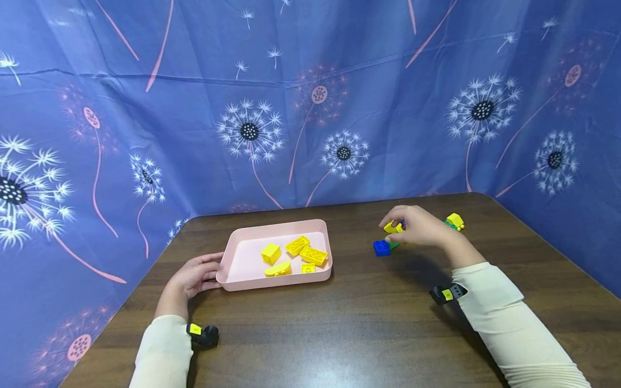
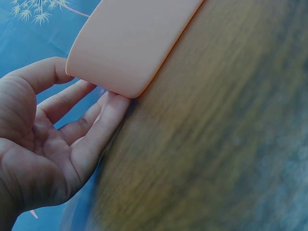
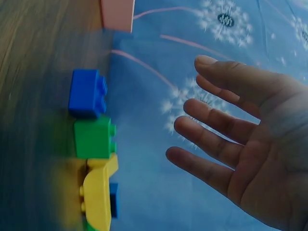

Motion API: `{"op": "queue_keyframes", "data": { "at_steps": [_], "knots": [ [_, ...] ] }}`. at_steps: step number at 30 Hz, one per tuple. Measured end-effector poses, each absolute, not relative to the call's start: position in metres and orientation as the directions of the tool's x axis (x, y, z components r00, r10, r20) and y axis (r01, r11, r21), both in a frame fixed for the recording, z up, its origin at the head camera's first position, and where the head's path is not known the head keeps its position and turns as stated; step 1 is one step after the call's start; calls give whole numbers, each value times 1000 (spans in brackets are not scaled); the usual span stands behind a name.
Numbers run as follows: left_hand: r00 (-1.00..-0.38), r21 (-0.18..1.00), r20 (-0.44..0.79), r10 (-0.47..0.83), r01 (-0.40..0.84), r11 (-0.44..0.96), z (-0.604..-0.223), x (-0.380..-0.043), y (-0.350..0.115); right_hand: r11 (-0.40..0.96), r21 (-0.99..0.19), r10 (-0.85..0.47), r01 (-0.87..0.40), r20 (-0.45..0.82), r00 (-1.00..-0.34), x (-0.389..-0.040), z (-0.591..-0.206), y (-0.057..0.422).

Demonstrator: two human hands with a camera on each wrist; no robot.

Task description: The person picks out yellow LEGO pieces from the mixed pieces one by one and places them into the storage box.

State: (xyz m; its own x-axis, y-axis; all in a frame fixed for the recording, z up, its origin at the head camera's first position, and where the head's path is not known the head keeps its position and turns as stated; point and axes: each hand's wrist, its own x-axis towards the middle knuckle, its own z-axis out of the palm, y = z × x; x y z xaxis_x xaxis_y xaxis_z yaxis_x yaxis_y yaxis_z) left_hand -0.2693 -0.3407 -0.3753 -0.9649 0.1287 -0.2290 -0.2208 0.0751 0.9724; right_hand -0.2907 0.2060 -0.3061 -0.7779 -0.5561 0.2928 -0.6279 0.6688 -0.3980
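My left hand touches the left end of a pink tray, its fingertips against the tray's end wall in the left wrist view. Several yellow toy bricks lie loose in the tray. Over a small group of bricks to the right of the tray, my right hand hovers with fingers spread and nothing held. The right wrist view shows that group: a blue brick, a green brick and a yellow curved brick, with some blue behind it. In the head view, the hand partly hides these bricks.
Beyond the right hand sit a yellow brick and some green pieces, partly hidden. The brown wooden table ends at a blue dandelion-patterned cloth behind. Each wrist wears a black camera strap.
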Motion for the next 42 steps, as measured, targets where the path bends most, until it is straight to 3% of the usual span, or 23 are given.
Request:
{"op": "queue_keyframes", "data": {
  "at_steps": [8,16,28,42],
  "knots": [
    [-966,972,-231,118,-225,63,-376,-273,-343,718,-415,-468,-559,307,-829,-299,-309,227],
    [-965,972,-235,116,-230,49,-378,-272,-344,775,-422,-407,-471,236,-882,-307,-316,234],
    [-965,974,-224,138,-219,50,-380,-272,-343,862,-269,-401,-430,156,-903,-328,-336,238],
    [-963,972,-230,142,-222,73,-376,-272,-343,885,-204,-414,-418,62,-908,-345,-338,238]
  ]
}}
